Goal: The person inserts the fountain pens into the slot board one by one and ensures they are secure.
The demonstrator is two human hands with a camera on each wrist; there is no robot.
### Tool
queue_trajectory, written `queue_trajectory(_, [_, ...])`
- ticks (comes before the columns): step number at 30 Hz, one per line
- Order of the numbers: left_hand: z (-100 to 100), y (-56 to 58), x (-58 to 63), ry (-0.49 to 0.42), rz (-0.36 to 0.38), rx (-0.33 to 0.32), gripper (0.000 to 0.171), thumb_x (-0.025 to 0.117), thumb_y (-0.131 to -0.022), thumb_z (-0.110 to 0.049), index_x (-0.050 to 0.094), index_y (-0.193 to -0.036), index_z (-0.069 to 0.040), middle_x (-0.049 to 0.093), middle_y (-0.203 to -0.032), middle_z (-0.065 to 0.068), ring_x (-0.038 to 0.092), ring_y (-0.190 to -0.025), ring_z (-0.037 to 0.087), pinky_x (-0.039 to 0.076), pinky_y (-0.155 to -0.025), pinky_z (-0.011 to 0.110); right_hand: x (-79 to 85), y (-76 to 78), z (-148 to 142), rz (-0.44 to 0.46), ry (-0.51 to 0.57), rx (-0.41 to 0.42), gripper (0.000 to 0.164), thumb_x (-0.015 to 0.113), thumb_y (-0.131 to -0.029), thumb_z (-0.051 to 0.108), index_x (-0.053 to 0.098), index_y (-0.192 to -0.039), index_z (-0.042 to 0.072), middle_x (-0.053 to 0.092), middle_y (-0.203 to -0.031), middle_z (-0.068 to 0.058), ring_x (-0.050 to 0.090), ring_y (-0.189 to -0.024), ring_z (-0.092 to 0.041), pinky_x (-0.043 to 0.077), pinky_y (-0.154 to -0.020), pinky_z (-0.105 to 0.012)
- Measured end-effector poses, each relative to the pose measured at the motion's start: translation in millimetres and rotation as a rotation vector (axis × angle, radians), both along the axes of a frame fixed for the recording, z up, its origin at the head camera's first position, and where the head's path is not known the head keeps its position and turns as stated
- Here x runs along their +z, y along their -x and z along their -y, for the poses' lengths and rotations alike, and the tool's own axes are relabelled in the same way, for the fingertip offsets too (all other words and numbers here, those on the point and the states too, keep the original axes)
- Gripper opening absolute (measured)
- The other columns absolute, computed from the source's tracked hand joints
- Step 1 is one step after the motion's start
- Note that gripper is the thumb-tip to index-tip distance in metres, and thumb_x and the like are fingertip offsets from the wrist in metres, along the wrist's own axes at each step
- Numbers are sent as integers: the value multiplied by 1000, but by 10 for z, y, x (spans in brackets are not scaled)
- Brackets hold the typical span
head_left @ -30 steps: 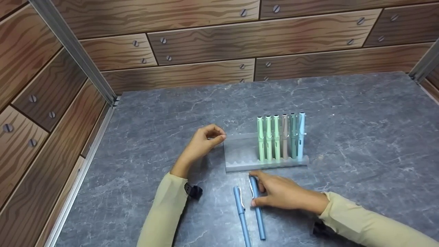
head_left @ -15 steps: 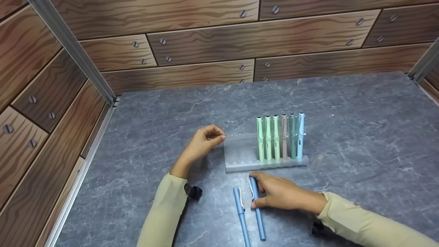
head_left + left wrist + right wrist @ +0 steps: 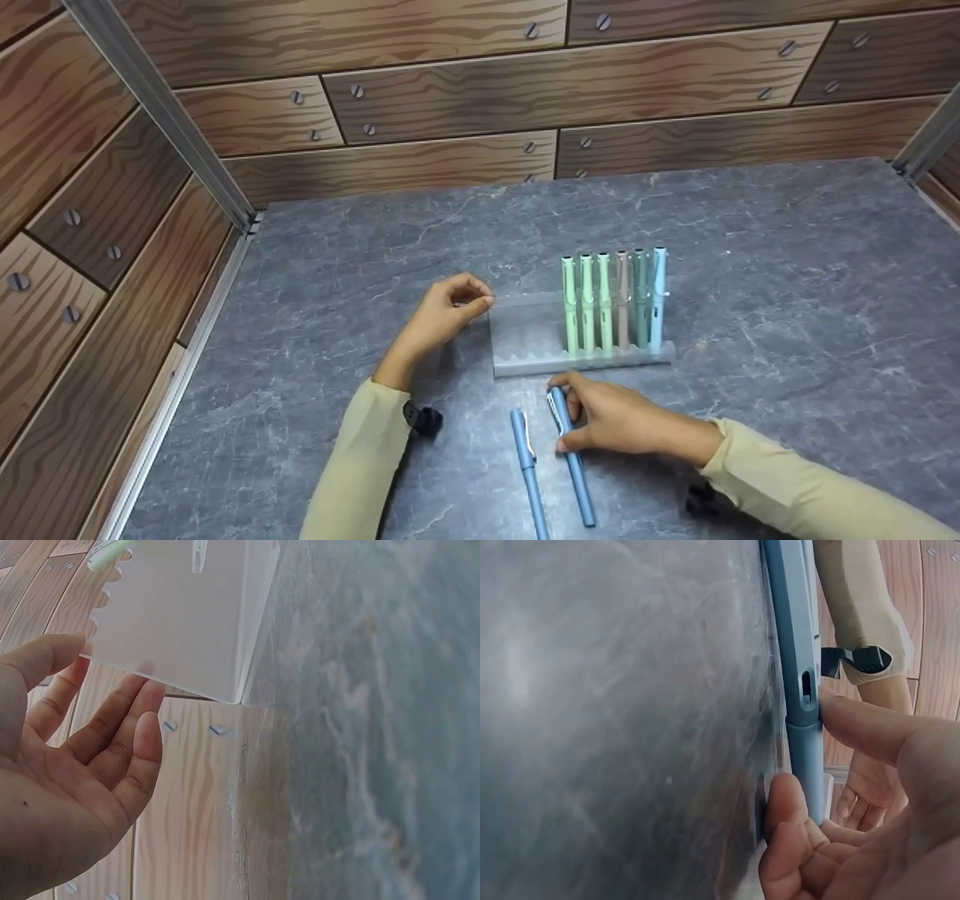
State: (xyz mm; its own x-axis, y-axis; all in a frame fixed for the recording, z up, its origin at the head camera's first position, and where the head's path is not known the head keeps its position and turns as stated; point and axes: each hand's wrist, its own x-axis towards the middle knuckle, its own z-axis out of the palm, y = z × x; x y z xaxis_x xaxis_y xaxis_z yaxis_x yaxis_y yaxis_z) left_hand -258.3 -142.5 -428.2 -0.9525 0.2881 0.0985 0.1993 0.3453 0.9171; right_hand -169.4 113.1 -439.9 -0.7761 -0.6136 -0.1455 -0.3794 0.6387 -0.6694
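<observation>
near end swings right on the right blue pen (image 3: 578, 480), i see, right hand (image 3: 616, 417) pinching it; left hand (image 3: 444, 315) pinches the clear rack (image 3: 526, 330) at left.

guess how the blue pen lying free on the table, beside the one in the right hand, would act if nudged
The free blue pen would probably start to roll, given its long, slim barrel, though its protruding clip may stop it short. It will likely stay stiff, as it lies straight with no visible bend.
</observation>
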Motion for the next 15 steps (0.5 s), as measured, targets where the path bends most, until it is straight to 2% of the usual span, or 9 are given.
queue_trajectory(8, [13,15,-40,-14,-6,-4,15,66,-90,-12,66,-98,1,67,-96,14,56,-79,9,45,-61,22,-11,29,-23,112,85,2,75,82,-73,24,43,-134,2,56,-84,0,47,-65,-6,41,-60,-23])
queue_trajectory(15, [21,24,-49,-1,8,-6,13,65,-92,-14,66,-98,-2,68,-97,11,59,-83,11,50,-65,31,14,29,-35,202,171,-3,75,80,-75,15,39,-136,1,57,-79,-3,49,-60,-6,43,-55,-21])
